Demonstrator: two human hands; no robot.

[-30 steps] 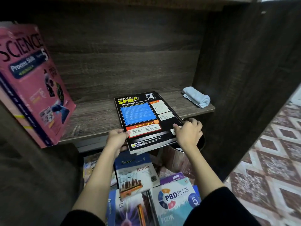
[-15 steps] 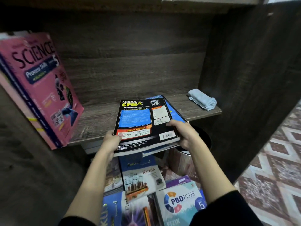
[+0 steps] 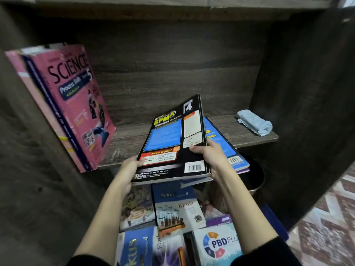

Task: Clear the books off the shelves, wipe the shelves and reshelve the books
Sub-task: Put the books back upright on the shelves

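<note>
Black SPM book [image 3: 172,146] tilted between left hand [image 3: 127,169] and right hand [image 3: 209,156]

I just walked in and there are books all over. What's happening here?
A person holds a black book, tilted up, with a blue book under it, at the front of a wooden shelf: left hand at its lower left corner, right hand on its right edge. Pink science books lean at the shelf's left end, a folded blue cloth lies at the right, and more books lie piled below.
</note>
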